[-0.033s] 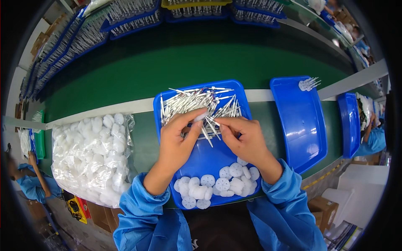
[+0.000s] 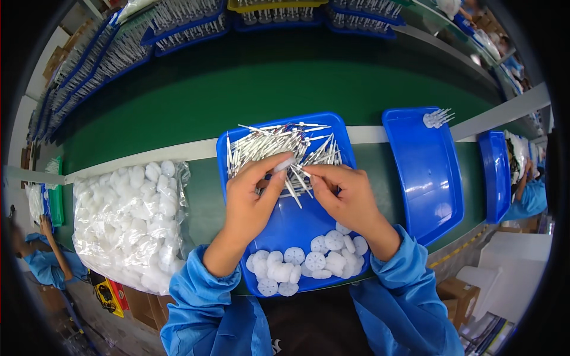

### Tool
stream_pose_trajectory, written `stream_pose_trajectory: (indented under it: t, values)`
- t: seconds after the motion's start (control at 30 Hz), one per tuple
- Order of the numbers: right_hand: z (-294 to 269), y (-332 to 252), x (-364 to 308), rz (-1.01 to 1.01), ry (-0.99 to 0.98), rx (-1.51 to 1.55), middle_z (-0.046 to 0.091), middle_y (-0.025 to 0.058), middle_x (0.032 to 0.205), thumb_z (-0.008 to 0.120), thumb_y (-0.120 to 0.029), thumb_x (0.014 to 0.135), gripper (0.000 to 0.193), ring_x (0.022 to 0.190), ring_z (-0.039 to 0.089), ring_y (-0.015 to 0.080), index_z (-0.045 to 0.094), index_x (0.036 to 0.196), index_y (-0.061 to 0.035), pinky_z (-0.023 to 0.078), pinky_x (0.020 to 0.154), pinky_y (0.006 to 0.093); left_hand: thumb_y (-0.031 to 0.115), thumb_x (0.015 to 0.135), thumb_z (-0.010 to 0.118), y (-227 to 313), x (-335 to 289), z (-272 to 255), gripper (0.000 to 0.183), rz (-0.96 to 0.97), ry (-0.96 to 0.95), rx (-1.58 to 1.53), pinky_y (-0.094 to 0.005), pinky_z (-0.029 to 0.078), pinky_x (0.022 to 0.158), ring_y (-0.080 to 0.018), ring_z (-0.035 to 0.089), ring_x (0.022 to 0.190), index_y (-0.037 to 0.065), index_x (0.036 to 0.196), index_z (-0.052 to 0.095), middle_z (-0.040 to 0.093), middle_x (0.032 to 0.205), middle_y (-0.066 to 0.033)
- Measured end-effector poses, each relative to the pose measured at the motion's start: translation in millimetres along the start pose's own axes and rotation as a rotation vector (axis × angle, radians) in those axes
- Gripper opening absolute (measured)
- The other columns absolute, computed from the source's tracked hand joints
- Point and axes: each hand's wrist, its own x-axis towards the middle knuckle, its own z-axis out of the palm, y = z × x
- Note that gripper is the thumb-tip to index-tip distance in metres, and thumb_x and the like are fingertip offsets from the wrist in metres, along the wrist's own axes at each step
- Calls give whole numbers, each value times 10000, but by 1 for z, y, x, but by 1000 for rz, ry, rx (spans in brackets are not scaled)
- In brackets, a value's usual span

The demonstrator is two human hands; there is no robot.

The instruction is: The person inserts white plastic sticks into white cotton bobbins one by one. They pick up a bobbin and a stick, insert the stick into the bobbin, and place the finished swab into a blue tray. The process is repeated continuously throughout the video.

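Observation:
My left hand pinches a white plastic disc between thumb and fingers. Several thin white sticks point out from it, down and to the right. My right hand is closed on a slim white stick, its tip close to the disc; whether it sits in a hole is too small to tell. Both hands are over a blue tray. A heap of loose white sticks fills the tray's far end, and several round discs with small holes lie at its near end.
Left of the tray lies a clear bag of white discs. On the right, a second blue tray bears a disc with upright sticks. Filled blue trays line the far side of the green table. Co-workers' blue sleeves show at both edges.

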Motion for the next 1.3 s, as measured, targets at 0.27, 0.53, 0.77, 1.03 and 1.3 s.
stream_pose_trajectory:
  t: [0.27, 0.53, 0.77, 1.03, 1.3]
  values:
    - [11, 12, 0, 15, 82, -53, 762, 102, 752, 824, -177, 934, 100, 625, 743, 250, 799, 961, -84, 568, 596, 353, 26, 935, 780, 21, -2, 0, 339, 309, -55, 466, -298, 553, 678, -194, 688, 714, 63, 1271, 807, 748, 872, -118]
    - [6, 10, 6, -358, 174, -363, 766, 65, 758, 852, -171, 885, 86, 628, 714, 269, 793, 905, -112, 576, 645, 390, 42, 901, 809, 23, -9, 6, 346, 332, -27, 552, -348, 573, 619, -239, 710, 657, 42, 1247, 797, 754, 817, -112]
    - [9, 15, 3, -275, 174, -202, 772, 58, 781, 862, -148, 885, 102, 636, 715, 255, 809, 963, -108, 582, 653, 365, 87, 890, 846, 20, -3, 3, 338, 246, -24, 374, -352, 579, 669, -243, 715, 746, 63, 1224, 800, 785, 911, -101]
    - [-5, 4, 12, -222, 46, 80, 781, 82, 946, 844, -48, 877, 256, 852, 756, 201, 793, 1127, -50, 589, 799, 322, 96, 717, 950, 29, 2, -4, 488, 347, -6, 397, -398, 532, 926, -290, 684, 1050, 93, 1178, 790, 753, 1174, -66]
    - [5, 5, 1, -43, -4, 293, 792, 75, 976, 820, -38, 901, 300, 913, 756, 139, 751, 1191, -9, 596, 852, 294, 81, 697, 934, 27, 1, 1, 497, 578, 41, 496, -392, 546, 889, -263, 686, 1030, 110, 1174, 797, 754, 1152, -45]
